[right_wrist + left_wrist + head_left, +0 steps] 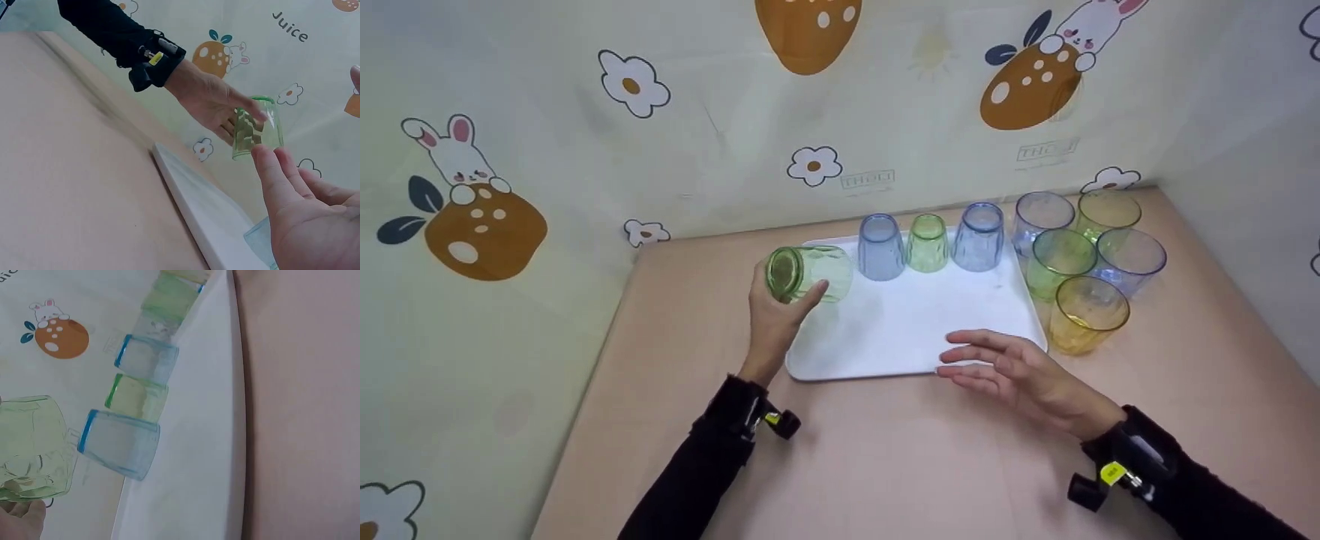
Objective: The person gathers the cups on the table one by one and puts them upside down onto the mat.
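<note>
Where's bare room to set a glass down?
Free: tray centre, between three upturned glasses and near rim; table before that rim, between the sleeves; table left of the left hand. Crowded: tray's back; right of tray, five upright glasses.

translucent green held glass (819, 268), two blue glasses (881, 251) on a white tray (915, 322), amber-yellow glass (1084, 330), pinkish-beige table (885, 457), black sleeves (690, 465), pale backdrop (712, 165) printed with white rabbits (461, 163), dotted orange-brown fruit (499, 232), white flowers (814, 166)

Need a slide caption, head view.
Left hand holds a green glass by a white tray bearing three upturned glasses; right hand empty.
</note>
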The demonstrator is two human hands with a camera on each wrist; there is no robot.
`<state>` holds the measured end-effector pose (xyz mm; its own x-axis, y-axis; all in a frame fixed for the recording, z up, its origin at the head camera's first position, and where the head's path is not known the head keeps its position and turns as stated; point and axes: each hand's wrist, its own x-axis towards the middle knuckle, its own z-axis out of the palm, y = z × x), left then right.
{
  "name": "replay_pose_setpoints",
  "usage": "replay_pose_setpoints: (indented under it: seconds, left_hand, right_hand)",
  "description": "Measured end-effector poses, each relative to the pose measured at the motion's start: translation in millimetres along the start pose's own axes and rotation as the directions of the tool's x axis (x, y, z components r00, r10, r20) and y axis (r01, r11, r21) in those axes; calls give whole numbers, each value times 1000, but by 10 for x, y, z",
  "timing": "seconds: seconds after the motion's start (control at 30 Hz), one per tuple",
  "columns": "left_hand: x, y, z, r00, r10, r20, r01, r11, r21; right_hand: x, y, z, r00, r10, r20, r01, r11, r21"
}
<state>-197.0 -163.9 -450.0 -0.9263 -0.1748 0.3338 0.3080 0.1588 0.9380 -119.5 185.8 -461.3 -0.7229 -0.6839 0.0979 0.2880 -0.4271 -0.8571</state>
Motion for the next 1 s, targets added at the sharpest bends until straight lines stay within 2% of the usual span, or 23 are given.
replay_pose_setpoints:
  seconds: [0.23,0.47,0.63,0.77,1.0]
  left_hand:
    - [207,-175,-28,1000,-22,-4,22,989,147]
    - [390,-256,21,999,-23,27,16,969,247]
    - [504,-297,69,999,-34,12,30,965,262]
    - [560,-330,121,998,-64,-3,62,962,265]
    - [648,-398,241,997,-79,-13,79,951,300]
  right_hand:
    - [-32,-4,-28,1000,-14,-14,14,1000,8]
    - [-38,20,-44,999,-12,-29,12,1000,22]
    - [-55,55,-60,1000,-19,-19,20,999,35]
    - [-58,69,-59,1000,-14,-27,14,999,37]
    - [-49,61,-37,999,-4,-50,5,1000,28]
